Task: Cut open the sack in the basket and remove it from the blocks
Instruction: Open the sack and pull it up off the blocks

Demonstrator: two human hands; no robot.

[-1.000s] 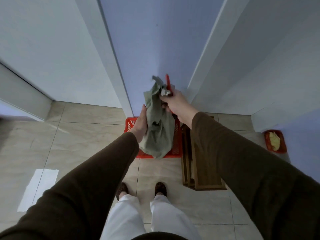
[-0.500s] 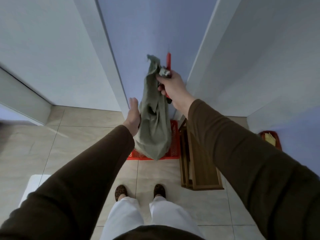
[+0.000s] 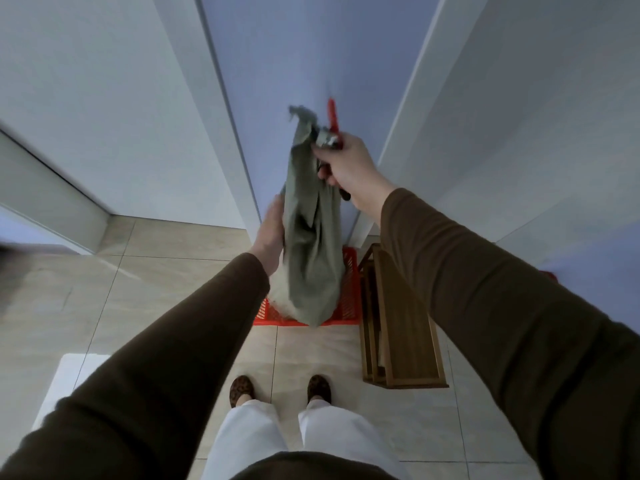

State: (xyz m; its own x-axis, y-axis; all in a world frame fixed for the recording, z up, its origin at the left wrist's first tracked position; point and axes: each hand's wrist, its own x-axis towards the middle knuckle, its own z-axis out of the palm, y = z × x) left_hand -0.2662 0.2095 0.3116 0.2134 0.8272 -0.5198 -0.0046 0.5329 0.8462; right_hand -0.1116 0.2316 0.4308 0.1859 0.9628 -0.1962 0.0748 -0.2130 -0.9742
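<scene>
A grey-green cloth sack hangs long and limp above the red plastic basket on the floor. My right hand grips the sack near its frayed top together with red-handled shears, whose handle points up. My left hand lies flat against the sack's left side, fingers extended. The sack covers most of the basket, and something pale shows at its lower left; no blocks can be made out.
A wooden rack stands on the tiled floor right of the basket. Walls and a door frame close in behind. My feet stand just in front. A white mat lies at the left.
My right hand has lifted the sack and shears higher, pulling the sack up out of the basket. My left hand followed up along its side.
</scene>
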